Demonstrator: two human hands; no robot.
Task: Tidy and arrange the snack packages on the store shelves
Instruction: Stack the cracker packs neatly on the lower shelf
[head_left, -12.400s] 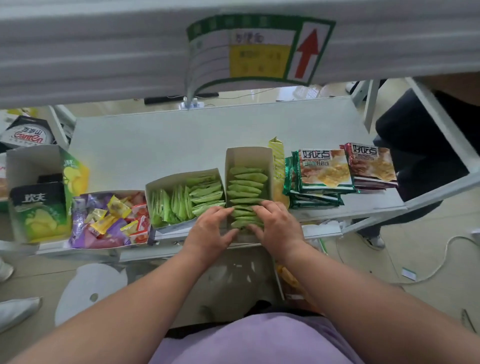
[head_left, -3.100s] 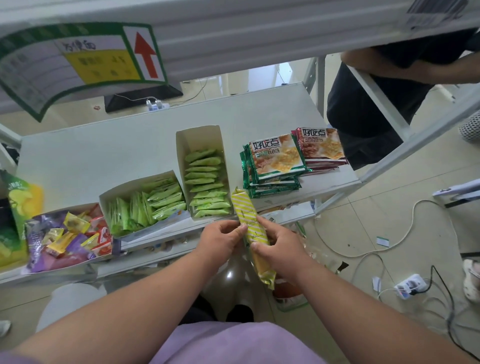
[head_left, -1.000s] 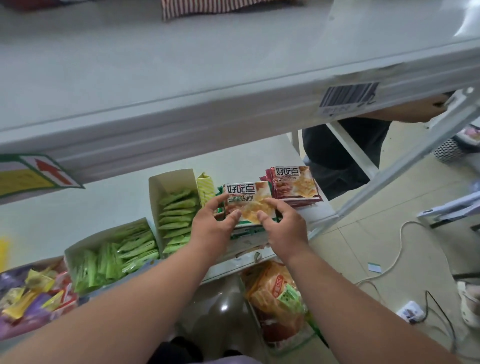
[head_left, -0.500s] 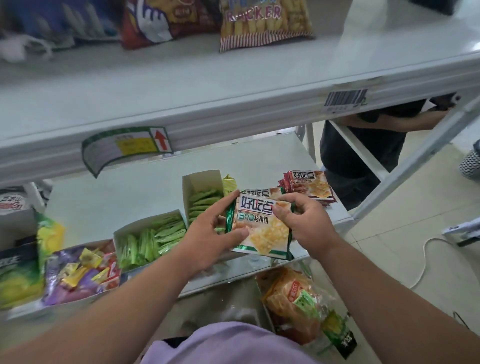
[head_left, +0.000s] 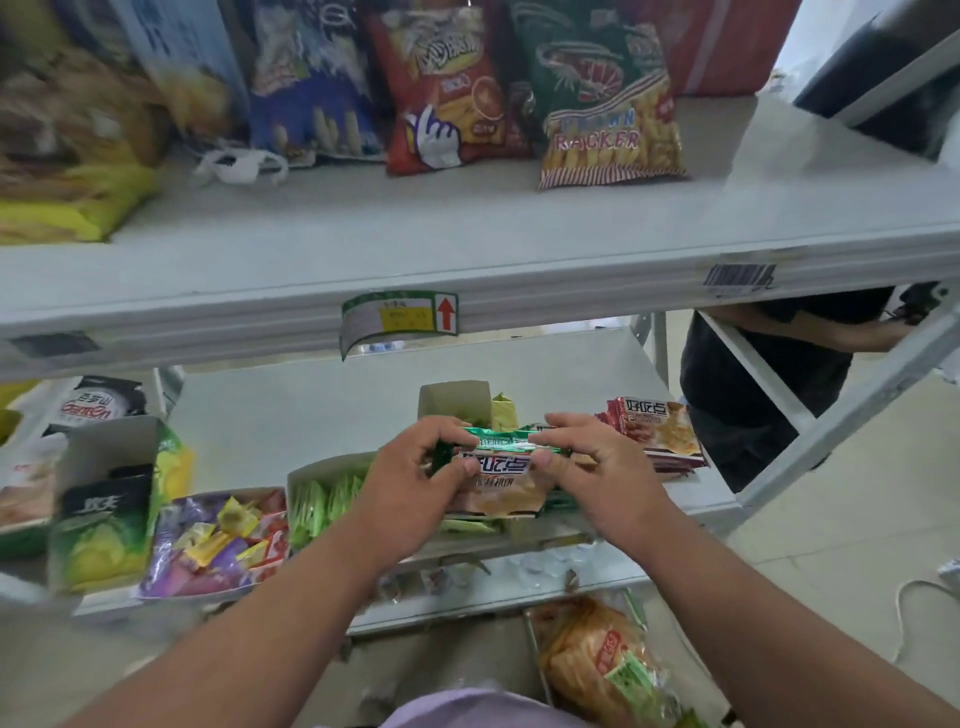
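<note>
My left hand (head_left: 415, 483) and right hand (head_left: 597, 480) grip a green-edged cracker pack (head_left: 501, 473) between them, fingers curled over its top edge and thumbs pressed on its face, holding it above the front of the lower shelf (head_left: 311, 415). Just to its right lies a stack of red cracker packs (head_left: 657, 428); behind it stands a cardboard box (head_left: 454, 397). Chip bags, among them a prawn cracker bag (head_left: 605, 104), line the upper shelf (head_left: 467, 244)

A price label (head_left: 400, 319) with a red arrow hangs from the upper shelf's front edge, a barcode sticker (head_left: 740, 275) near its right end. A person in dark clothes (head_left: 769, 364) stands behind the shelving; a cable (head_left: 919, 592) lies on the floor.
</note>
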